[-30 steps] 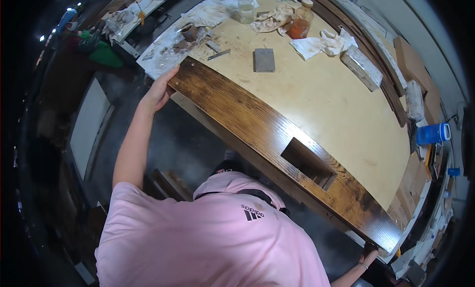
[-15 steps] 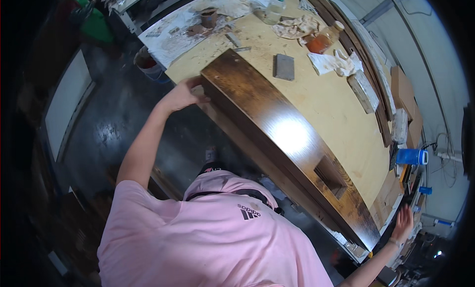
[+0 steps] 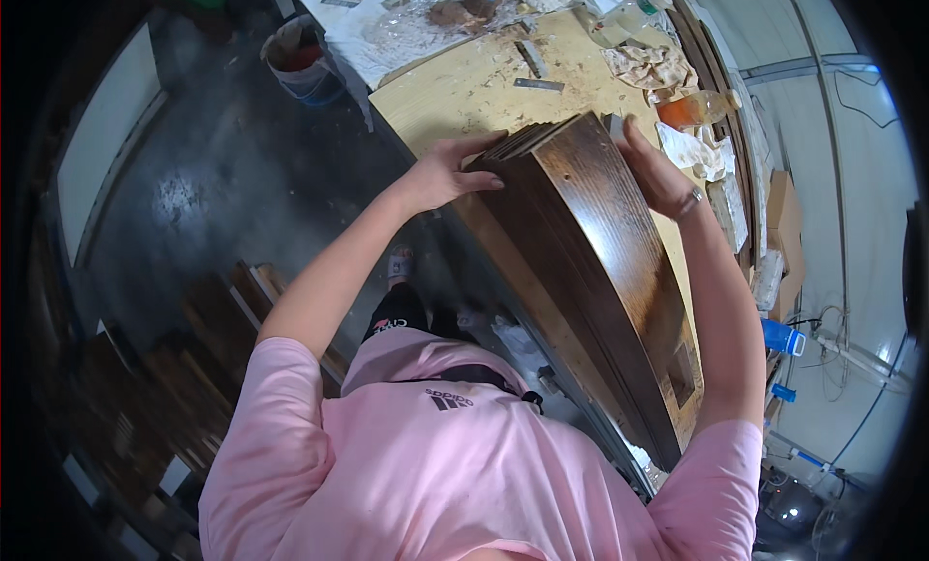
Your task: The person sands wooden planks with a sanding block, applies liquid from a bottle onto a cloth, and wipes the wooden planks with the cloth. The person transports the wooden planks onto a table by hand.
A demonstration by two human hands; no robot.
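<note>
A stack of dark brown stained wooden boards (image 3: 610, 242) lies along the table's near edge, its glossy top board bearing a square cutout close to the near right end. At the far left end, my left hand (image 3: 450, 177) holds the stack's corner, thumb along the side and fingers over the end. My right hand (image 3: 660, 174) is beside the opposite long edge, fingers stretched and palm toward the boards; whether it presses on them I cannot tell. A small grey block (image 3: 613, 126) shows partly between the stack and that hand.
The pale tabletop (image 3: 435, 106) carries thin metal strips (image 3: 538, 84), crumpled stained cloths (image 3: 650, 68) and a bottle of orange liquid (image 3: 699, 108). Long brown strips (image 3: 716, 63) line the far right. A bucket (image 3: 302, 63) stands on the floor beyond the left corner.
My right hand has come from the far right, past the stack's near end, up to its far end. The stack's far end has swung right, with its boards fanned slightly there.
</note>
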